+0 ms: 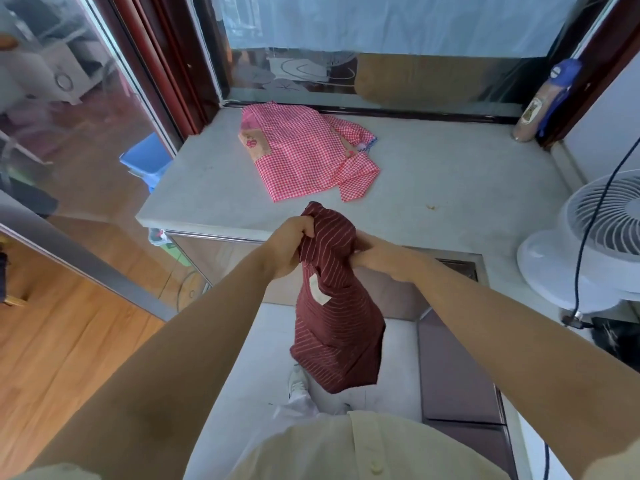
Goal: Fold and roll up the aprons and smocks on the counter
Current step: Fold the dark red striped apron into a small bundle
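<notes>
Before us the pale counter (450,174) carries a pink checked smock (304,154). We grip the maroon striped apron (336,306) with our left hand (289,244) and right hand (381,258), its length hanging down.

The maroon striped smock (337,323) hung bunched in the air, gripped at its top, a pale label showing. The pink checked smock (304,157) lay spread flat, sleeve crumpled, at the table's (450,181) far side.

A home: stone counter (450,174) by a window (381,22), wooden floor (52,341), white fan (595,216).
</notes>
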Demonstrator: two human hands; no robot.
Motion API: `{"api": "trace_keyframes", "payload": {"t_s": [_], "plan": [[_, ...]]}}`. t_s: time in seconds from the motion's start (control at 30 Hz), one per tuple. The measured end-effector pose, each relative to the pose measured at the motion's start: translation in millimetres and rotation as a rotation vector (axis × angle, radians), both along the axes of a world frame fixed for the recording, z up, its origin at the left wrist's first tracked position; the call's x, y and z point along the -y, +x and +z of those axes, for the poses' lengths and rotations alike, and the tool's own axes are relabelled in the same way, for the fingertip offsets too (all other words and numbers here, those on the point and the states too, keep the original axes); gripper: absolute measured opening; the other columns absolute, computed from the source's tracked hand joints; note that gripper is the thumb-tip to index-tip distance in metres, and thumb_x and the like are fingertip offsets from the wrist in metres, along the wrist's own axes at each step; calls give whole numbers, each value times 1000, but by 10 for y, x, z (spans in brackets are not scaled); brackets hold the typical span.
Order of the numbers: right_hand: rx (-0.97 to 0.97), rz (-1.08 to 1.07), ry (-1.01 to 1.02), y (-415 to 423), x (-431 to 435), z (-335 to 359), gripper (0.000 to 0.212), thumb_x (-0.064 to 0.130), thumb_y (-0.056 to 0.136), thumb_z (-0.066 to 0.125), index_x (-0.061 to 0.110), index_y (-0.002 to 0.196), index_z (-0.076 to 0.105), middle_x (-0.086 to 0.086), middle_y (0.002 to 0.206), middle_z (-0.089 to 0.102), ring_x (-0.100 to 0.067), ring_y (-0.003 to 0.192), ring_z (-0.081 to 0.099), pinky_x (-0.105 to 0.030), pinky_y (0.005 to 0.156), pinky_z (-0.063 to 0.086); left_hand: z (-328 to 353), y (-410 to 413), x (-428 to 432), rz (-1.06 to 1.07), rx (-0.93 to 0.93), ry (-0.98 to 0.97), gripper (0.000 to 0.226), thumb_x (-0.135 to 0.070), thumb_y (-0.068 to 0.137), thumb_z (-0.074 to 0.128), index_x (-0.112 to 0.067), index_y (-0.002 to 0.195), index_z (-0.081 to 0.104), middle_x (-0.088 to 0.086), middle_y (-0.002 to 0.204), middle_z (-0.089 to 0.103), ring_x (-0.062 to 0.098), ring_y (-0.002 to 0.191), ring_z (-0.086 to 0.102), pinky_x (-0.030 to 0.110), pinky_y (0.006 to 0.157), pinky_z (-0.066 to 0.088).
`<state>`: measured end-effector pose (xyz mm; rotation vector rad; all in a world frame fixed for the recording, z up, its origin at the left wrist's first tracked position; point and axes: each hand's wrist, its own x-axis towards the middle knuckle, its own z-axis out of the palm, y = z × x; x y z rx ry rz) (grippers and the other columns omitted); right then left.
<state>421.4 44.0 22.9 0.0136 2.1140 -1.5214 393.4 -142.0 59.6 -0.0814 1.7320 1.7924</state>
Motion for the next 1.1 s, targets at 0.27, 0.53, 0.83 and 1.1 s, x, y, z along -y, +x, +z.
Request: {"api": "trace_keyframes", "payload": {"t_s": [0.27, 0.53, 0.83, 1.1], "plan": [[-129, -24, 60, -123, 43, 82, 17, 7, 88, 55, 14, 73, 51, 0, 70, 48, -13, 70, 46, -32, 73, 39, -65, -115, 249, 38, -77, -219, 21, -3, 82, 38, -7, 67, 52, 2, 62, 58, 19, 65, 55, 31, 64, 51], [179, 93, -164, -159, 139, -23, 53, 16, 79, 53, 30, 130, 49, -17, 111, 59, -28, 99, 58, -44, 97, 48, -6, -135, 242, -168, -225, -221, 37, 7, 84, 40, -9, 88, 73, 10, 75, 70, 21, 65, 65, 30, 61, 56], [-30, 251, 801, -244, -168, -172, 55, 43, 80, 74, 13, 125, 63, -5, 118, 66, -25, 106, 62, -34, 91, 49, -254, -217, 443, 9, -494, -452, 32, 7, 83, 43, 1, 87, 74, 23, 84, 71, 28, 72, 64, 46, 74, 59], [-314, 178, 428, -264, -72, 129, 9, 20, 85, 71, 13, 90, 70, 1, 85, 67, -15, 81, 62, -30, 76, 45, -328, -155, 535, -457, -240, -653, 47, -29, 67, 72, -29, 113, 62, -4, 116, 66, 19, 108, 60, 36, 98, 45]]}}
